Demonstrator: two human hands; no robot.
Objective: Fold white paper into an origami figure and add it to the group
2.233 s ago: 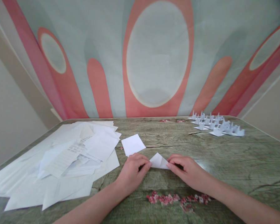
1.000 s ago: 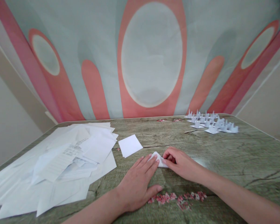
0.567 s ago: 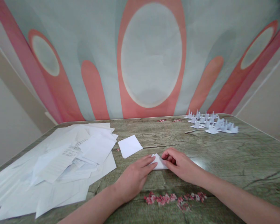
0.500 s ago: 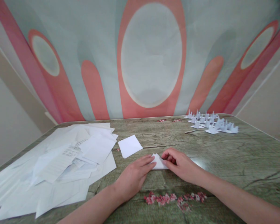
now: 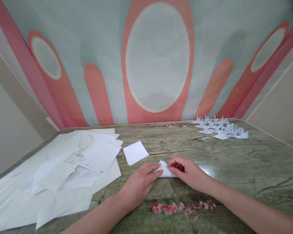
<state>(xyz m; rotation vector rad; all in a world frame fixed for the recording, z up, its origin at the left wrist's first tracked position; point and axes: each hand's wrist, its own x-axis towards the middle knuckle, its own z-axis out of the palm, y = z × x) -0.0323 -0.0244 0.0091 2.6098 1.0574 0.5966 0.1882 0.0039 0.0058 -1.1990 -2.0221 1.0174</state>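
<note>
A small folded white paper (image 5: pixel 166 173) lies on the table in front of me, with a flat near edge and pointed layers at its top. My left hand (image 5: pixel 139 182) holds its left side, fingertips resting on the paper. At the right side, the thumb and curled forefinger of my right hand (image 5: pixel 188 170) pinch the paper's edge. The fingertips hide both ends of the fold. Just beyond my left hand lies a small stack of square white sheets (image 5: pixel 136 153), touched by neither hand.
A large heap of loose white papers (image 5: pixel 63 195) covers the table's left side. Several folded paper figures (image 5: pixel 230 130) stand on white squares at the far right. The wood-patterned table (image 5: pixel 234 156) meets a patterned backdrop (image 5: pixel 158 58) at its far edge.
My right hand's fingers have shifted slightly left and down along the folded paper. My left hand stays nearly in place, and the view has moved very slightly.
</note>
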